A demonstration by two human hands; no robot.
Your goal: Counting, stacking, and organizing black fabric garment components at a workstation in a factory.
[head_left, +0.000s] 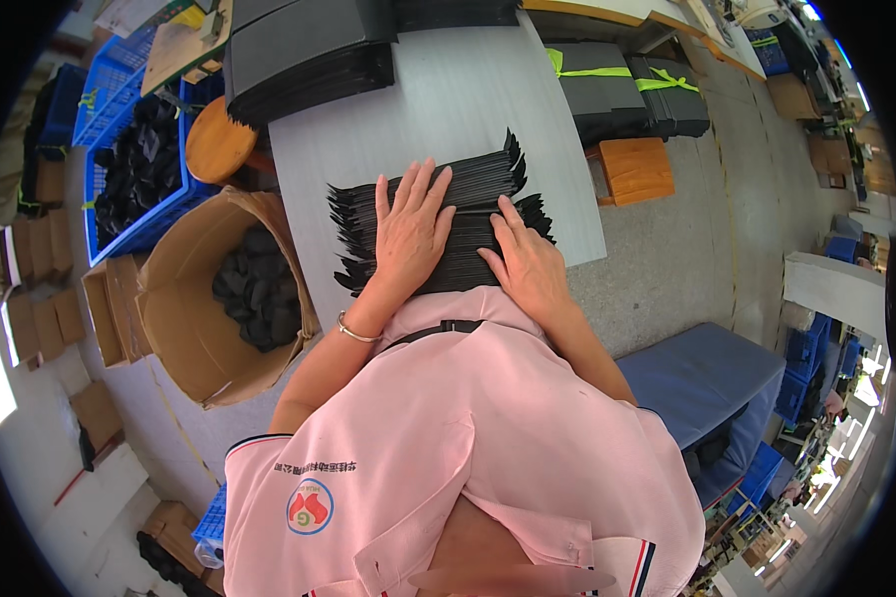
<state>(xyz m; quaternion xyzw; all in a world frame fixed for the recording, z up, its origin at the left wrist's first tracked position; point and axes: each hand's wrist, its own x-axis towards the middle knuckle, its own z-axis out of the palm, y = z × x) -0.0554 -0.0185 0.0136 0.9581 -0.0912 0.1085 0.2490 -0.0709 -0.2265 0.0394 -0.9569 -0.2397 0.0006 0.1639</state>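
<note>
A row of thin black sheet-like pieces (483,179) lies fanned on the pale table, close against my body. They overlap in narrow strips, and their jagged ends stick out at both sides. My left hand (410,234) lies flat across the left part of the row, its fingers stretched toward the far edge. On the right part rests my right hand (533,264), fingers pointing up and left, thumb apart from them. A darker gap between strips runs by the right fingertips. Neither hand grips a piece; what the pieces are made of I cannot tell.
Tall stacks of black sheets (309,60) stand at the table's (448,95) far side. Left are a round wooden stool (219,139), an open carton (184,338) and a blue crate (134,234), both holding black pieces. Right are tied black bundles (597,90) and a blue padded bench (702,383).
</note>
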